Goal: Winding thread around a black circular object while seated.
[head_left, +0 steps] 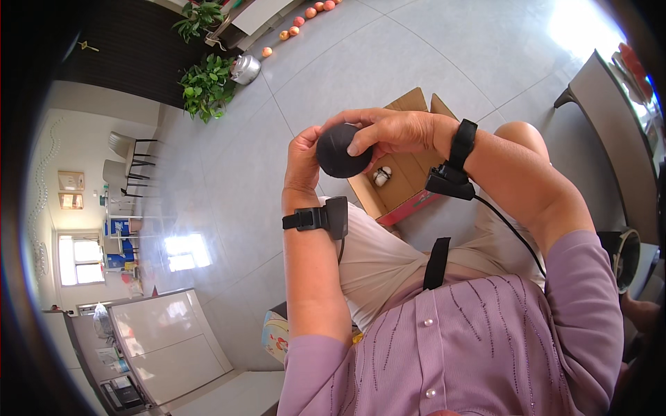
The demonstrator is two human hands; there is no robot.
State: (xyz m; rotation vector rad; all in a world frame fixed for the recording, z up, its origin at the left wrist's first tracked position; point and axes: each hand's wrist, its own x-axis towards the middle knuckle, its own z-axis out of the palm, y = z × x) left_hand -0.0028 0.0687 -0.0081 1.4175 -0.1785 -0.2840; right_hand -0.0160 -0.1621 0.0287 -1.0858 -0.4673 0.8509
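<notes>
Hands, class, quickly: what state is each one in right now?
Left hand: closed around the black ball, gripping its left side.
Right hand: closed on the same ball, fingers over its top and right.

Two hands, the left hand (302,163) and the right hand (388,132), share one dark round object (338,152) just above the cardboard box (409,170). One such box lies open on the floor, with one small white thing (381,176) inside it. Two black wrist devices (320,218) show, one per forearm. Far beyond the box, seven orange fruits (299,21) lie in a row, with two potted plants (207,84) and one metal kettle (245,69) near them. Two chairs (128,159) stand well left of the box
</notes>
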